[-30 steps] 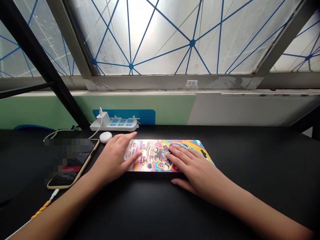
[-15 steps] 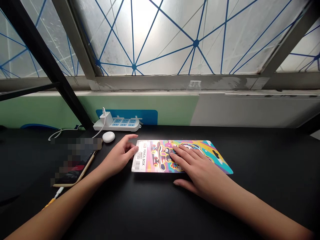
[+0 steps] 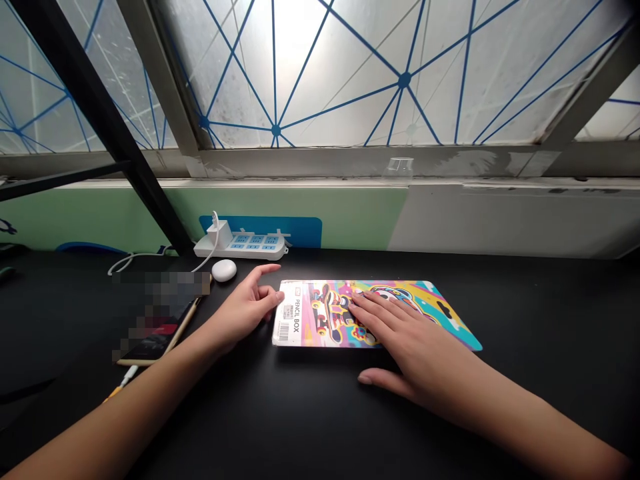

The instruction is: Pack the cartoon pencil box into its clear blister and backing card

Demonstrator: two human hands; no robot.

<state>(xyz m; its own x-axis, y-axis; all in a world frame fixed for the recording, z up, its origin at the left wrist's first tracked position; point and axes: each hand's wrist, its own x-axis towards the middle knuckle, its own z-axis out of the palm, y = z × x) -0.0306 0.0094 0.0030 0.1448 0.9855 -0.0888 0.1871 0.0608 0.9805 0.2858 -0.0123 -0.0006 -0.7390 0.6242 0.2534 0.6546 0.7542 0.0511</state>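
Note:
A flat, brightly printed pencil box (image 3: 320, 313) lies on the black desk (image 3: 310, 427), its white label end facing left. My right hand (image 3: 400, 333) rests flat on top of it, fingers stretched out over the cartoon print and thumb on the desk at the near edge. My left hand (image 3: 245, 307) sits at the box's left end, fingers loosely curled, the thumb touching the label edge and the index finger raised. Neither hand holds anything.
A phone (image 3: 160, 327) on a cable lies left of my left hand. A small white earbud case (image 3: 224, 269) and a white power strip (image 3: 243, 245) with a plugged charger sit behind, against the green wall panel. A window with blue tape lines rises beyond.
My left hand slid off the top of the box to its left end, uncovering the label. The view shifted a little, so the box sits further right in frame.

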